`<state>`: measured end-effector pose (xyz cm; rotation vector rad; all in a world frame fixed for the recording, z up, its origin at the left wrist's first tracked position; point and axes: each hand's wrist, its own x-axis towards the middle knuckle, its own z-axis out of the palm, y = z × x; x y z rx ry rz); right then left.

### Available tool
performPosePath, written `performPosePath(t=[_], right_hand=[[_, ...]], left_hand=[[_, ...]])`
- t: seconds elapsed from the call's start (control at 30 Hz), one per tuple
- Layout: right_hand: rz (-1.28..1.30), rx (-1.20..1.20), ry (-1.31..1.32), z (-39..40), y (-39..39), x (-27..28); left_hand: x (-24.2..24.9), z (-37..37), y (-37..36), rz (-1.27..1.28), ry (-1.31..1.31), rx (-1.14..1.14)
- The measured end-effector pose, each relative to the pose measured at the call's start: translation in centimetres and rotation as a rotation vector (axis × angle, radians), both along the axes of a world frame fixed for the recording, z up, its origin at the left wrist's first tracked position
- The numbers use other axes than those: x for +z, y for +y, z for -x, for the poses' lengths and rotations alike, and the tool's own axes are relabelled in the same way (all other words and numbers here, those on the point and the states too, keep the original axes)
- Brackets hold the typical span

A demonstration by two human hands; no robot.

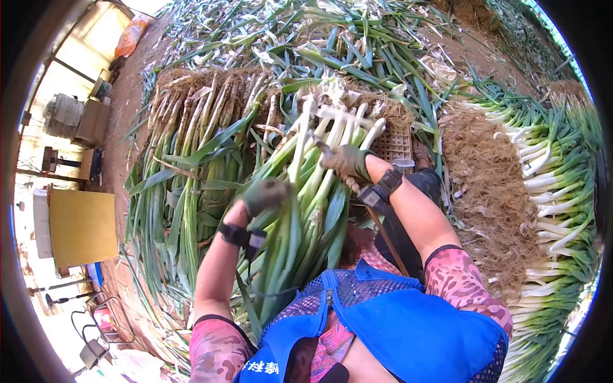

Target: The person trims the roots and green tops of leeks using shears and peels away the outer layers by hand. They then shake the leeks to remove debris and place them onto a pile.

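"Start with the fingers. What are they on?"

"Those of the right hand (pixel 347 163), gloved, are curled round a slim tool (pixel 324 149) with a greyish tip. The left hand (pixel 267 195), gloved too, is blurred, so I can't tell whether its fingers are apart or together."

"And the leeks?"

"The middle leeks (pixel 311 198) lie right under both hands, white ends pointing away from the person, green leaves running back to the blue vest (pixel 408 319)."

"What's just beside them?"

"A plastic crate (pixel 391 144) near the white ends, and a brown hose (pixel 387 239) below the right wrist."

"Further out?"

"To the left, an uncleaned heap (pixel 191 134) with brown roots. To the right, a long row of white-stemmed leeks (pixel 543 159), a bank of tangled roots (pixel 488 204) along its near side. Beyond the hands, loose leaves (pixel 332 41) cover the ground."
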<state>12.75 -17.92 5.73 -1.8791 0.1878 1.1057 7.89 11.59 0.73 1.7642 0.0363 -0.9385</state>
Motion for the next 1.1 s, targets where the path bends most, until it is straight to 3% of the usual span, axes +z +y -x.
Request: performPosePath(t=[0.03,0.07,0.17,0.23,0.3,0.33,0.4,0.5,0.53,0.57,0.6,0.67,0.77,0.8,0.83,0.87,0.9,0.93,0.97,1.07,1.1], right_hand=[[-0.034,0.026,-0.010,1.0,0.0,-0.9],[-0.079,0.069,-0.013,1.7,0.1,-1.1],[-0.220,-0.003,-0.015,4.2,-0.4,-0.9],[-0.101,0.064,-0.192,5.2,-0.5,0.2],[-0.071,0.085,-0.209,6.6,-1.2,0.7],[-0.086,0.061,-0.095,7.1,-1.7,1.6],[-0.046,0.046,-0.104,7.8,-2.7,1.8],[0.000,-0.037,-0.350,9.7,-4.3,-1.3],[0.000,-0.082,-0.348,10.3,-4.7,-1.9],[0.000,-0.124,-0.352,10.5,-5.0,-2.3],[0.001,-0.168,-0.358,10.6,-5.2,-2.6],[0.019,-0.137,-0.441,11.0,-5.0,-2.4],[0.136,0.065,-0.448,10.7,-2.7,1.0],[0.191,0.140,-0.434,10.6,-2.3,0.9],[0.246,0.215,-0.417,10.4,-1.9,0.7],[0.302,0.291,-0.402,10.2,-1.6,0.4],[0.304,0.307,-0.410,10.1,-1.3,-0.1],[0.309,0.310,-0.405,10.1,-1.1,-0.1],[0.316,0.314,-0.401,10.1,-1.0,0.0],[0.307,0.301,-0.434,10.2,-1.0,-0.5],[0.297,0.290,-0.450,10.4,-1.1,-0.8]], left_hand=[[-3.5,-1.7,1.1,-0.216,-0.347,0.161],[-2.5,-3.2,1.3,-0.510,-0.564,0.195],[-8.1,-5.5,3.5,-0.609,-0.307,0.104],[-7.6,-5.5,2.4,-0.687,-0.134,0.083],[-6.8,-5.6,1.7,-0.719,-0.166,0.023],[-5.5,-5.2,1.0,-0.735,-0.181,-0.002],[-2.8,-3.4,-1.0,-0.943,-0.309,-0.123],[1.8,0.3,-3.2,-0.779,-0.451,-0.178],[5.9,1.3,-4.8,-0.645,-0.283,-0.200],[6.2,2.4,-5.1,-0.570,-0.444,-0.265],[7.9,2.6,-6.1,-0.545,-0.458,-0.489],[4.8,3.4,-7.2,-0.087,-0.451,-0.489],[1.0,1.4,-6.2,-0.026,-0.238,-0.422],[3.1,0.4,-5.8,-0.090,-0.008,-0.256],[1.9,-1.1,-4.3,-0.131,0.037,-0.077],[0.2,-2.3,-2.2,-0.005,-0.073,0.165],[-2.3,-4.0,-0.6,-0.191,-0.279,0.472],[-3.9,-5.2,2.0,-0.509,-0.606,0.486],[-5.2,-5.5,4.1,-0.758,-0.637,0.459],[-11.4,-4.8,6.6,-0.869,-0.430,0.183],[-10.7,-3.8,5.9,-0.636,-0.200,0.219]])
